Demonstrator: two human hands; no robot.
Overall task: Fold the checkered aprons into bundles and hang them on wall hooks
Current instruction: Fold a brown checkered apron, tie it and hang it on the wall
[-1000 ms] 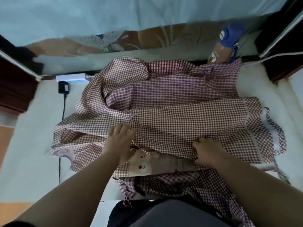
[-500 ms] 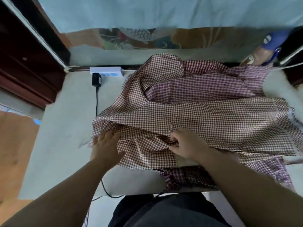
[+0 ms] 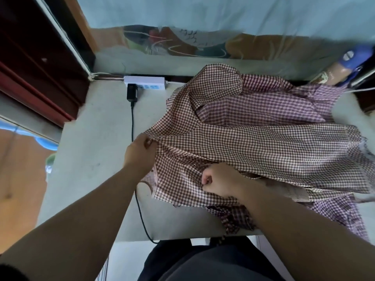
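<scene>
My left hand (image 3: 140, 153) pinches the left edge of the top checkered apron (image 3: 253, 138) between thumb and curled fingers; my right hand (image 3: 219, 181) is fisted round a fold of what looks like the same cloth, nearer the near edge of the worktop (image 3: 97, 138). Both holds take only a little fabric, so a firm pull could slip it out and spoil the fold. The aprons lie heaped and overlapping across the right half of the worktop, so lifting one layer may drag its neighbours along. A black cable (image 3: 133, 122) runs from the charger (image 3: 132, 93) in the power strip (image 3: 145, 83) at the far edge, passes just beside my left hand and goes off over the near edge; a sweep of cloth could catch it. A darker apron (image 3: 235, 218) already hangs over the near edge below my right wrist and may slide off. Both forearms reach in from the near edge, the left stretched long and slanting right, knuckles up; the right is bent inward, its thumb side turned toward the left hand, with the two hands near each other but apart.
</scene>
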